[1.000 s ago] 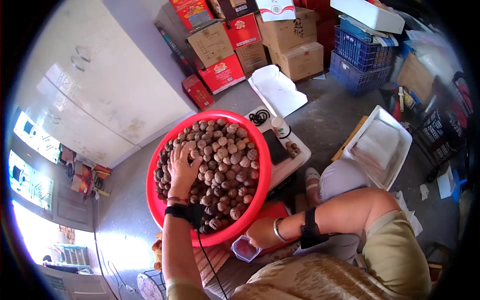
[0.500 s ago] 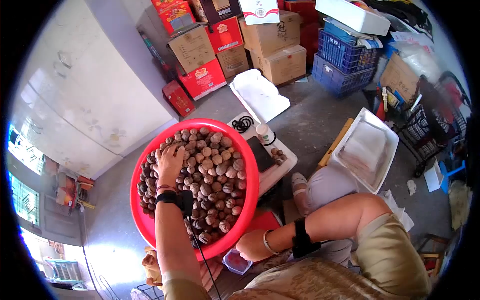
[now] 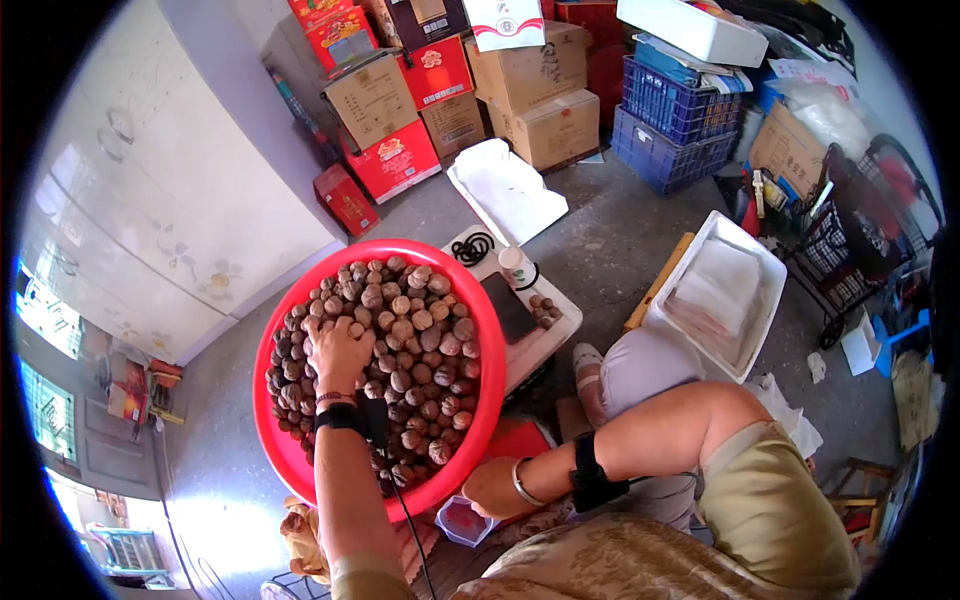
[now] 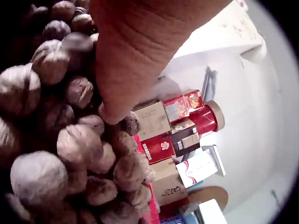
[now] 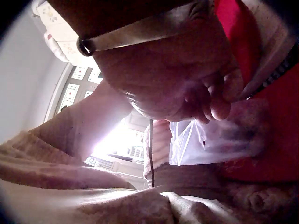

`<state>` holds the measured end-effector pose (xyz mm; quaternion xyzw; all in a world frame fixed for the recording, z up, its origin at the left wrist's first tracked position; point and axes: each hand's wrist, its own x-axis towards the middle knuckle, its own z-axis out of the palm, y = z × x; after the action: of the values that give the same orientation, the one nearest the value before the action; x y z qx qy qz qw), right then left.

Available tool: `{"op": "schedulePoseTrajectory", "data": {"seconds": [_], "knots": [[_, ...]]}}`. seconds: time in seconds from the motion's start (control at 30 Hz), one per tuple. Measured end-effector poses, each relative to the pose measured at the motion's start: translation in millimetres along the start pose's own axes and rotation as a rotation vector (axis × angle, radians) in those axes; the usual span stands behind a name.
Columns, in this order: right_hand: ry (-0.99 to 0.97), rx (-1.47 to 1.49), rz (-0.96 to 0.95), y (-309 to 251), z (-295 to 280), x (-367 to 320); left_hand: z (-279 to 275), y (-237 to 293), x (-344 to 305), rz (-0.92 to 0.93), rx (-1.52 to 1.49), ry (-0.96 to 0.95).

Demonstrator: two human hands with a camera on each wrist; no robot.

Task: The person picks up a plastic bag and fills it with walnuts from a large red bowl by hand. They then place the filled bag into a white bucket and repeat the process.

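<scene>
A large red basin (image 3: 482, 385) is heaped with brown walnuts (image 3: 420, 375). My left hand (image 3: 338, 355) is down among the walnuts on the left side of the heap, its fingers curled round some of them. In the left wrist view a fingertip (image 4: 111, 114) touches a walnut (image 4: 130, 123), while the other fingertips are hidden. Below the basin's front rim, my right hand (image 3: 488, 490) pinches the edge of a clear plastic bag (image 3: 463, 522). The right wrist view shows curled fingers (image 5: 219, 105) at the top of this bag, which hangs over something red.
Beyond the basin, a white scale (image 3: 545, 345) bears a white bottle (image 3: 515, 266), a black cable and several walnuts. A foam lid (image 3: 505, 190) and a white foam box (image 3: 770, 300) lie on the floor. Cartons (image 3: 550, 130) and blue crates (image 3: 670, 150) are stacked at the back.
My left hand has drawn in from a spread reach, its fingers now curled into the walnuts. The right hand keeps the bag at the basin's front. The head view has shifted, moving the scene left.
</scene>
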<state>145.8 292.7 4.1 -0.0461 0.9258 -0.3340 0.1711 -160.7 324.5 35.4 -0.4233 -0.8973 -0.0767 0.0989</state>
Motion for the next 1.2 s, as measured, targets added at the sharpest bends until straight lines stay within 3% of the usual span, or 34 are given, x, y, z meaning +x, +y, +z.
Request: {"op": "schedulePoseTrajectory", "data": {"seconds": [0.03, 0.1, 0.17, 0.23, 0.43, 0.5, 0.7, 0.83, 0.9, 1.03, 1.2], "knots": [[0.003, -0.001, 0.003, -0.8, -2.0, -1.3, 3.2, -4.1, -1.5, 0.004, -0.001, 0.002], [0.004, 0.033, 0.039, -4.1, -9.5, -5.6, 5.2, -17.0, -3.0, 0.001, -0.125, -0.174], [-0.013, 0.020, 0.038, -3.0, -10.0, -4.7, 7.3, -19.1, -11.4, -0.053, -0.166, -0.122], [-0.032, 0.012, 0.036, -2.4, -7.2, -3.6, 5.1, -21.1, -13.5, -0.121, -0.289, -0.309], [-0.059, 0.013, 0.023, -0.3, -3.2, -1.3, 15.5, -37.2, -35.4, 0.030, -0.256, -0.144], [-0.066, 0.029, 0.034, 1.9, 0.3, 1.0, 16.0, -45.1, -37.3, 0.116, -0.266, -0.295], [-0.015, 0.106, 0.082, -9.6, -19.7, -18.5, 10.5, -36.1, -82.6, 0.117, -0.326, -0.107], [0.029, 0.007, 0.030, 5.6, 6.2, -2.3, 11.5, -30.5, -104.7, 0.200, -0.278, -0.025], [0.045, -0.023, 0.014, 6.0, 1.9, -4.2, -6.0, -14.5, -117.8, 0.080, -0.323, -0.029], [-0.002, -0.045, 0.003, 5.8, -3.5, -8.0, -10.7, -10.4, -127.6, 0.246, -0.357, 0.072], [-0.031, -0.043, 0.028, 7.8, 3.3, -4.9, -29.1, 7.4, -148.1, 0.224, -0.347, 0.019]]}}
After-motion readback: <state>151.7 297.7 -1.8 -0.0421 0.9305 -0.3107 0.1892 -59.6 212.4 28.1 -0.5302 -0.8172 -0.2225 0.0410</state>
